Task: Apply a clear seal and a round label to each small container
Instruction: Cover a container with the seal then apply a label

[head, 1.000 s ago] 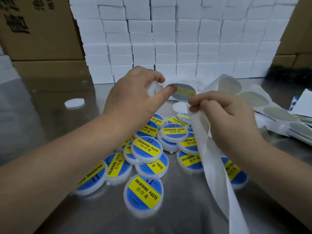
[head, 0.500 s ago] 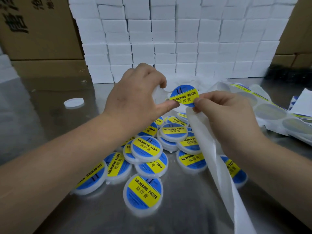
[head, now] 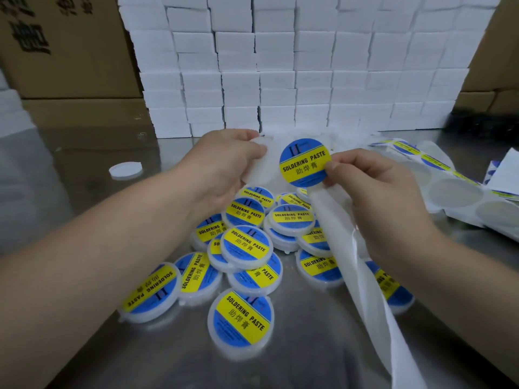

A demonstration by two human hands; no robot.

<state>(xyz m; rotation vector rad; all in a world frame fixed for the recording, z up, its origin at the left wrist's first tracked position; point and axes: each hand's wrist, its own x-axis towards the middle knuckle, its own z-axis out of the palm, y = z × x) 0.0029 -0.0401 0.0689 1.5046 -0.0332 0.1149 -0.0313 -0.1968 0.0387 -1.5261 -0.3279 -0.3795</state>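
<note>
Left hand (head: pixel 222 167) released the round label (head: pixel 304 164), grips only the blank container (head: pixel 261 168). Right hand (head: pixel 373 192) alone now pinches the label edge.

- We read "SOLDERING PASTE 助焊膏" on the raised round label (head: pixel 305 163).
- The same words top the containers (head: pixel 246 246) heaped mid-surface.
- Black characters on the cardboard box (head: pixel 56 46), far left corner, escape us.

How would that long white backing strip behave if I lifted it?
Probably floppy: the backing strip twists and sags below the right hand. Likely very light and thin too, since it looks faintly see-through.
</note>
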